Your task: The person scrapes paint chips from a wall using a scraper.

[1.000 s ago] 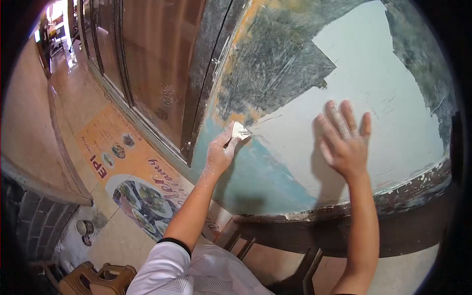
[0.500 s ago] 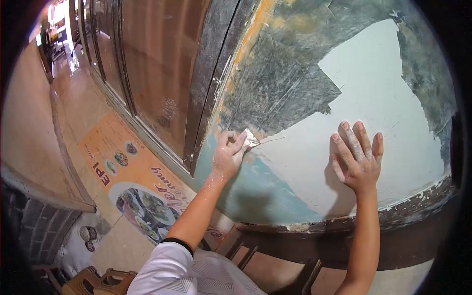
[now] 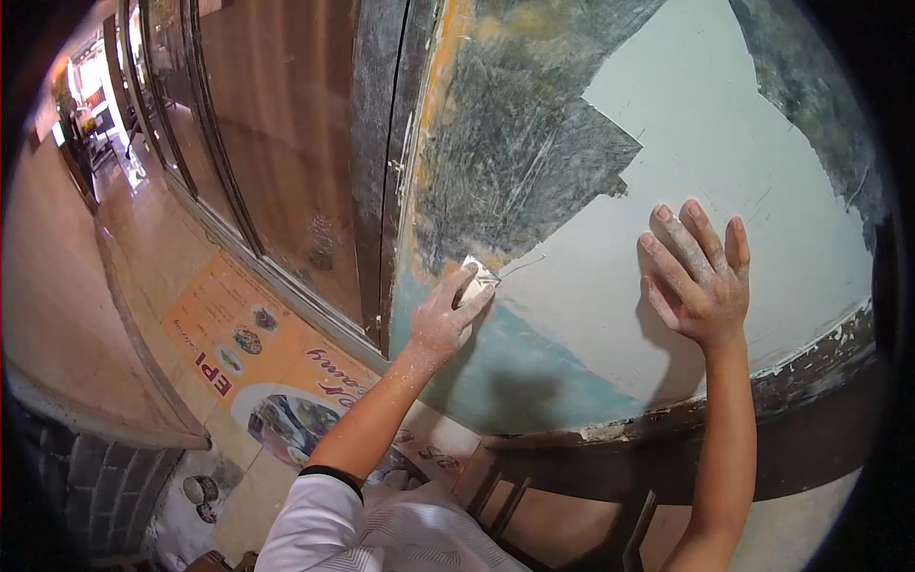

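Observation:
My left hand (image 3: 442,319) pinches a small folded piece of pale, scuffed sheet (image 3: 479,277) against the wall, where dark grey, light blue and whitish areas meet. White dust coats its fingers. My right hand (image 3: 703,286) lies on the smooth whitish patch (image 3: 591,276), fingers spread, holding nothing. A thin line curves across the patch just right of the folded piece. Dark scratched surface (image 3: 515,143) borders the patch above, and light blue paint (image 3: 534,362) shows below it.
A dark-framed glass door (image 3: 276,143) stands left of the wall. An orange banner with food pictures (image 3: 238,329) lies on the tiled floor. Dark wooden bars (image 3: 515,500) stand below the wall, and grey blocks (image 3: 105,486) are at the lower left.
The view has shifted and turned slightly. My left hand has tilted the folded piece, showing more of its pale face. My right hand stays spread on the whitish patch.

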